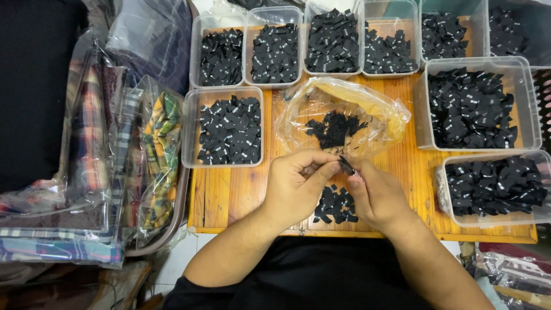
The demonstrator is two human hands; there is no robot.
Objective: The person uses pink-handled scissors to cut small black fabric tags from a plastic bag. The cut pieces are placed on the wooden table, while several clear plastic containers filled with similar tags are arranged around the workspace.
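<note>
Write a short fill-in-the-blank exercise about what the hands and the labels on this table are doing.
1. Both hands, left hand and right hand, pinch one small ____ fabric label.
2. A small loose pile of labels lies on the ____ table under the hands.
3. Beyond the hands, more labels sit on an open clear ____ bag.

Missing words: black; wooden; plastic

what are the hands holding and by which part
A small black fabric label, pinched between the fingertips of the left hand and the right hand, each at one end. Which edge exactly cannot be told.
</note>
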